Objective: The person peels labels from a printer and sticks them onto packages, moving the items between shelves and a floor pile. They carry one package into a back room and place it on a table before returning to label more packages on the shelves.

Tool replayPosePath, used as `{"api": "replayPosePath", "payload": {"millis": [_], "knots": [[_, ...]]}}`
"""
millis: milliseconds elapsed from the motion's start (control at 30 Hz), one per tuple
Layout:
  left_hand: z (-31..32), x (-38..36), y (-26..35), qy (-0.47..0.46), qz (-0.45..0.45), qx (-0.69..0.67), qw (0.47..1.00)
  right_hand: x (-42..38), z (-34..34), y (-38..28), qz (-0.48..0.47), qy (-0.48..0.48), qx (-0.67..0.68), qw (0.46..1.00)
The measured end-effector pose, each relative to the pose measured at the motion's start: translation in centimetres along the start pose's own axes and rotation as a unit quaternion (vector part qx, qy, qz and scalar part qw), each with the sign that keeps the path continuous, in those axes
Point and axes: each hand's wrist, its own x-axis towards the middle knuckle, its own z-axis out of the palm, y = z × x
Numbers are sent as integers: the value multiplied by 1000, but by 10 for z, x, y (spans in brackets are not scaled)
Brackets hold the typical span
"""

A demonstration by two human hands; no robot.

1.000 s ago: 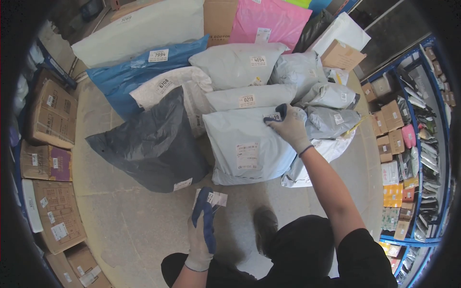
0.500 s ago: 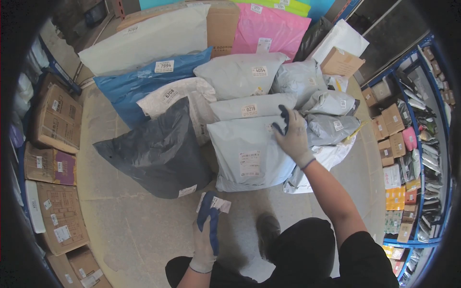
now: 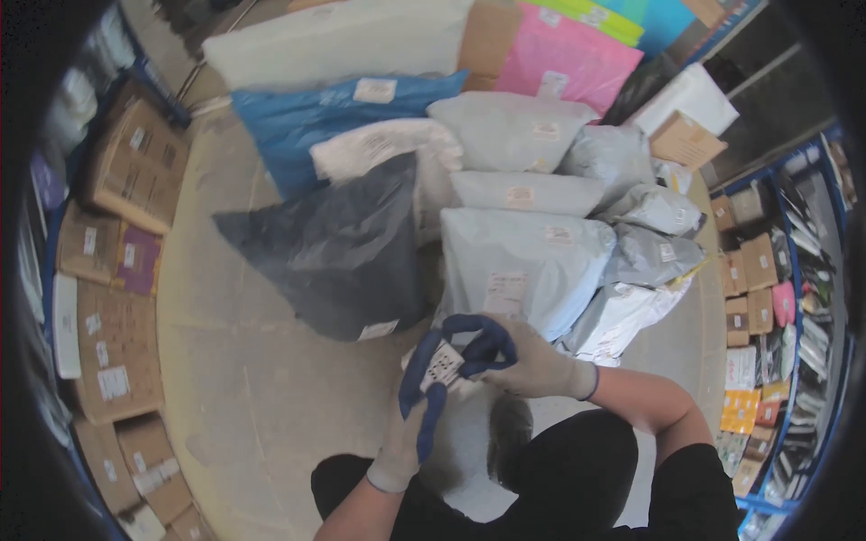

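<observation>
My left hand [image 3: 417, 406], in a grey glove with blue fingers, holds a small white label [image 3: 443, 366] with black print between thumb and fingers. My right hand [image 3: 519, 356], gloved alike, is beside it with its fingertips pinched at the label's right edge. Just beyond the hands stands a large pale grey parcel [image 3: 528, 257] with printed labels on its front. A dark grey bag [image 3: 338, 248] leans to its left, with a white label near its bottom edge. The print on the labels is blurred.
Behind are a blue bag [image 3: 334, 131], a long white parcel [image 3: 334, 45], a pink bag [image 3: 564, 63] and several grey parcels. Cardboard boxes [image 3: 117, 347] line the left side. A blue shelf rack [image 3: 787, 361] with small packages stands at the right.
My right hand has come down from the pale grey parcel to the label in my left hand. My left hand has moved slightly right and up. The view has shifted.
</observation>
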Motion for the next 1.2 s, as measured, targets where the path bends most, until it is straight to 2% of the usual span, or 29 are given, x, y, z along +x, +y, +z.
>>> {"api": "replayPosePath", "payload": {"millis": [100,167,200,300,500,600,700,867,900,1033,1100,1200], "knots": [[-10,10,-11,14,102,-26,994,1,5,-7,-9,-5,-38,999],[-19,12,-31,-66,93,-208,972,5,8,-2,-11,-9,-21,1000],[-20,13,-34,-86,92,-253,959,6,8,-1,-11,-11,-18,1000],[-14,10,-26,-66,88,-246,963,5,8,1,2,5,33,999],[-13,5,-18,-41,60,-147,986,6,9,4,0,8,9,1000],[-14,9,-31,-36,73,-155,985,5,8,6,-4,2,4,1000],[-13,12,-38,-34,79,-204,975,3,7,2,-17,4,-39,999],[-8,9,-19,-53,110,-132,984,4,6,-3,-44,10,-121,992],[-7,9,-14,-40,117,-85,989,3,6,-3,-53,18,-140,989],[-11,11,-24,-56,122,-122,983,8,10,-9,-71,9,-208,975],[-16,18,-38,-1,88,-149,985,16,10,-13,-136,21,-260,956],[-27,33,-59,194,193,0,962,39,10,-42,-151,31,-210,966]]}}
